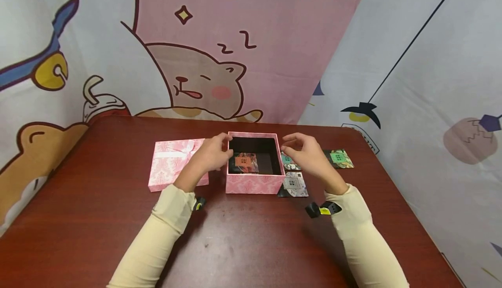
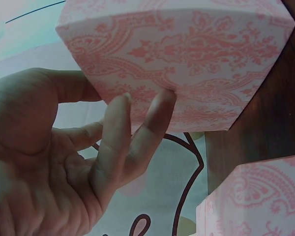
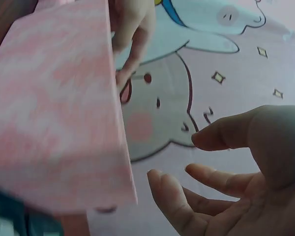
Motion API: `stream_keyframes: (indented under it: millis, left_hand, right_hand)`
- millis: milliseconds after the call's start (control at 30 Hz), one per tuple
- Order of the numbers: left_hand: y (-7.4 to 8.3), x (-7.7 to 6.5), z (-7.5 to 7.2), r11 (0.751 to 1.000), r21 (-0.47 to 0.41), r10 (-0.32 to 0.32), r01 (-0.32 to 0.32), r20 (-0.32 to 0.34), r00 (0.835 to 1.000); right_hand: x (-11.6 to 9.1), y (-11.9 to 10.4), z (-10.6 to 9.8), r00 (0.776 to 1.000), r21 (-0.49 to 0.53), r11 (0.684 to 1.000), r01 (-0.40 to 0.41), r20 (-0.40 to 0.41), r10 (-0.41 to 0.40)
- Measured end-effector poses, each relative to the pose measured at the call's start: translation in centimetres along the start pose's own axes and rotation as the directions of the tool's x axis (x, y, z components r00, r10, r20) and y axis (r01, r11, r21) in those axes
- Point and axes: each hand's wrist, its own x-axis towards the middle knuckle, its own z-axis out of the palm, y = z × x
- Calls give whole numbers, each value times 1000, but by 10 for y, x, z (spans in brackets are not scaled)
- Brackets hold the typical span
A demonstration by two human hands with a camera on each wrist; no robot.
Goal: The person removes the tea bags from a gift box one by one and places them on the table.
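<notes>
A pink patterned gift box (image 1: 255,184) stands uncovered on the table, its black inside showing. Within it lies a dark packet with an orange label (image 1: 245,162). At the box's left wall is my left hand (image 1: 211,153). In the left wrist view, two fingertips meet the outer face of the wall while the thumb tip disappears behind the rim. Just off the right wall, my right hand (image 1: 307,153) hovers with loosely bent fingers and nothing in them. The right wrist view shows a gap between those fingertips and the box (image 3: 59,108).
Left of the box lies its pink lid (image 1: 164,177) with a white ribbon. To the right are a grey-labelled packet (image 1: 294,185), a teal-labelled packet (image 1: 288,160) partly behind the right hand, and a green-labelled packet (image 1: 340,158). A printed cloth (image 1: 298,61) hangs behind the table.
</notes>
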Motion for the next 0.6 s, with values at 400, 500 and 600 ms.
stream_keyframes:
  millis: [400, 500, 600]
  left_hand:
    - [-3, -2, 3, 1000, -18, -13, 13, 7, 1000]
    - [-3, -2, 3, 1000, -17, -10, 10, 3, 1000]
    - [-1, -1, 2, 1000, -13, -3, 3, 0, 1000]
  right_hand:
    - [41, -21, 56, 974, 36, 996, -81, 213, 71]
    - [49, -18, 68, 962, -54, 994, -93, 254, 104]
    - [54, -16, 76, 946, -132, 983, -124, 284, 157]
